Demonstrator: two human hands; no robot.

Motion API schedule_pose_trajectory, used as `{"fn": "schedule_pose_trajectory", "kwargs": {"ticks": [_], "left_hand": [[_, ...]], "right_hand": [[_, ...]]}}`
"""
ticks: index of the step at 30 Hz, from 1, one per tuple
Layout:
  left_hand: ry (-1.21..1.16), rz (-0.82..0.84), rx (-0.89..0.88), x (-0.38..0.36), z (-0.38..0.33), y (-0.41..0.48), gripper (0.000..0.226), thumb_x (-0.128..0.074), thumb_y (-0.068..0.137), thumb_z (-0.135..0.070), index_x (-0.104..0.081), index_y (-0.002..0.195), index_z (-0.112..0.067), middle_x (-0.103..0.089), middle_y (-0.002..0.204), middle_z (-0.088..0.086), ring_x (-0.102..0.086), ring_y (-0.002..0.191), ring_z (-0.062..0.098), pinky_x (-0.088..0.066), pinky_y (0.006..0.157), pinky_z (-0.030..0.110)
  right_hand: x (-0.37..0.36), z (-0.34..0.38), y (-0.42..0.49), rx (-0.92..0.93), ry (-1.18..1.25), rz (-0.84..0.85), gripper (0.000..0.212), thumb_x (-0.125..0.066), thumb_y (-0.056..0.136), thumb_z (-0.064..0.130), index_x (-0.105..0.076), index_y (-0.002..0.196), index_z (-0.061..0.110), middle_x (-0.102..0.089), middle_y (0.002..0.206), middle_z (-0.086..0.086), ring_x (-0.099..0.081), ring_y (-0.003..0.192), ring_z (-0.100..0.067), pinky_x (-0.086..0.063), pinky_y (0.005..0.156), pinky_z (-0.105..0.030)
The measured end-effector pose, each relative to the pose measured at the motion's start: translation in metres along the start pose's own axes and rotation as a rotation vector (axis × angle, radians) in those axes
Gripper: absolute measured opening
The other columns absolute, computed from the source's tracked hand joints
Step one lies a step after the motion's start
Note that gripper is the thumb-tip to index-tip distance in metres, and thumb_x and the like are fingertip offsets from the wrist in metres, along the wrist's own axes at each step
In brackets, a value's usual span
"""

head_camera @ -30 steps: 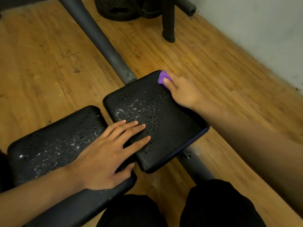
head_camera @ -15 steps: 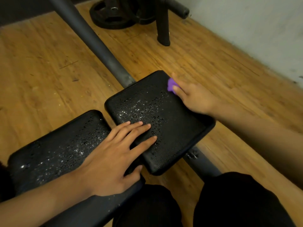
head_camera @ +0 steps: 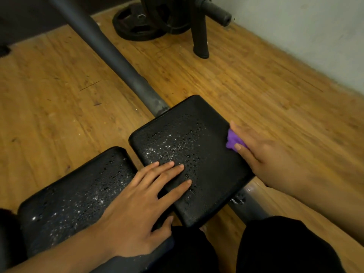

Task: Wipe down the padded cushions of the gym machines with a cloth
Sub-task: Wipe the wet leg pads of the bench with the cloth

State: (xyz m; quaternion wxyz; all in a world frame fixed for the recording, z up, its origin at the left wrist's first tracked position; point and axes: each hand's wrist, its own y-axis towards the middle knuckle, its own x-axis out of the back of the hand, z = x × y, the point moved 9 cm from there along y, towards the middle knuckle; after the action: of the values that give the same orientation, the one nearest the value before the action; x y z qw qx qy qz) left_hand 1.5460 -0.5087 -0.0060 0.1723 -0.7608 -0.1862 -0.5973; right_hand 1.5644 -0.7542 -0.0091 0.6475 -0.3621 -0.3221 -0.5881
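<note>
Your right hand (head_camera: 264, 154) pinches the purple cloth (head_camera: 233, 139) between thumb and fingers and presses it against the right edge of the far pad (head_camera: 212, 170), which is beaded with droplets (head_camera: 167, 146). Your left hand (head_camera: 136, 211) lies flat with its fingers slightly spread. Its palm is on the near pad (head_camera: 74, 201) and its fingertips rest on the far pad's near-left corner.

The far cushion (head_camera: 206, 134) has a black, finely pebbled, leather-like skin, matt but beaded with glinting droplets, and the near cushion (head_camera: 78, 194) just beside it has the same wet grain. At the far cushion's right edge the purple cloth (head_camera: 232, 140) looks soft and matt. Behind the far cushion the frame tube (head_camera: 110, 54) is dull grey metal, scuffed pale, over a scratched, low-sheen wood-grain floor (head_camera: 49, 115).
</note>
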Motion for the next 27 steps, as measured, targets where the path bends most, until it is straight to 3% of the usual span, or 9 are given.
{"fn": "schedule_pose_trajectory", "kwargs": {"ticks": [2,4,6,10,13,16,19,23,27], "left_hand": [[-0.005,0.001,-0.003,-0.001,0.000,0.000,0.079,-0.059,0.088,-0.046,-0.035,0.161,-0.027,-0.030,0.168,0.006,-0.019,0.159,0.025,-0.012,0.127,0.046],[-0.007,0.004,0.001,-0.001,0.001,0.001,0.078,-0.059,0.088,-0.044,-0.035,0.161,-0.027,-0.029,0.169,0.006,-0.019,0.159,0.025,-0.013,0.127,0.047],[-0.013,0.021,0.001,-0.001,0.000,0.001,0.077,-0.058,0.089,-0.043,-0.036,0.160,-0.026,-0.029,0.168,0.006,-0.019,0.159,0.025,-0.014,0.127,0.049],[-0.001,0.031,0.000,-0.002,-0.001,0.000,0.077,-0.057,0.088,-0.043,-0.036,0.161,-0.027,-0.029,0.169,0.005,-0.019,0.159,0.025,-0.014,0.126,0.048],[0.012,0.012,-0.005,0.000,-0.001,0.000,0.077,-0.058,0.088,-0.043,-0.036,0.161,-0.028,-0.030,0.169,0.005,-0.020,0.159,0.024,-0.014,0.127,0.046],[0.008,-0.018,-0.018,0.001,-0.001,0.001,0.077,-0.059,0.087,-0.044,-0.039,0.159,-0.027,-0.031,0.168,0.005,-0.023,0.158,0.024,-0.016,0.126,0.046],[0.033,-0.028,-0.024,0.000,-0.002,0.002,0.078,-0.061,0.085,-0.045,-0.040,0.158,-0.026,-0.033,0.167,0.005,-0.026,0.157,0.026,-0.018,0.125,0.047],[0.024,-0.024,-0.033,0.000,-0.001,0.000,0.079,-0.063,0.084,-0.043,-0.042,0.158,-0.024,-0.032,0.168,0.006,-0.024,0.158,0.026,-0.016,0.127,0.046],[0.000,-0.020,-0.030,-0.001,0.000,0.000,0.077,-0.063,0.087,-0.039,-0.042,0.159,-0.023,-0.031,0.168,0.007,-0.023,0.158,0.026,-0.015,0.128,0.046]], "right_hand": [[-0.003,0.004,0.026,-0.041,-0.024,0.022,0.059,-0.036,0.106,0.037,-0.024,0.162,0.019,-0.050,0.152,-0.006,-0.049,0.135,-0.022,-0.029,0.100,-0.012],[-0.009,0.005,0.064,-0.085,-0.046,0.063,0.058,-0.034,0.109,0.036,-0.017,0.163,0.022,-0.062,0.129,-0.014,-0.057,0.117,-0.033,-0.034,0.084,-0.024],[-0.010,0.008,0.102,-0.108,-0.031,0.055,0.058,-0.031,0.110,0.040,-0.015,0.164,0.024,-0.061,0.134,-0.017,-0.055,0.123,-0.036,-0.039,0.092,-0.031],[-0.016,0.018,0.137,-0.110,0.050,0.058,0.056,-0.032,0.111,0.041,-0.020,0.163,0.023,-0.047,0.155,-0.014,-0.046,0.137,-0.033,-0.033,0.096,-0.025],[-0.011,0.015,0.095,-0.047,0.061,0.088,0.059,-0.037,0.110,0.036,-0.017,0.163,0.019,-0.033,0.164,-0.006,-0.033,0.148,-0.024,-0.022,0.110,-0.017],[0.000,-0.004,0.016,-0.043,0.084,0.068,0.058,-0.039,0.107,0.041,-0.031,0.160,0.018,-0.046,0.155,0.002,-0.042,0.140,-0.014,-0.021,0.108,-0.010],[0.001,-0.013,-0.009,-0.046,0.011,0.007,0.062,-0.030,0.104,0.056,-0.034,0.158,0.024,-0.053,0.148,0.003,-0.050,0.133,-0.014,-0.032,0.115,-0.026],[-0.012,0.010,0.078,-0.042,-0.003,0.035,0.060,-0.035,0.109,0.036,-0.019,0.163,0.012,-0.043,0.157,-0.013,-0.047,0.137,-0.028,-0.031,0.107,-0.025],[-0.018,0.027,0.161,-0.073,0.024,0.046,0.057,-0.031,0.112,0.034,-0.018,0.163,0.013,-0.040,0.160,-0.015,-0.038,0.144,-0.034,-0.031,0.108,-0.031]]}}
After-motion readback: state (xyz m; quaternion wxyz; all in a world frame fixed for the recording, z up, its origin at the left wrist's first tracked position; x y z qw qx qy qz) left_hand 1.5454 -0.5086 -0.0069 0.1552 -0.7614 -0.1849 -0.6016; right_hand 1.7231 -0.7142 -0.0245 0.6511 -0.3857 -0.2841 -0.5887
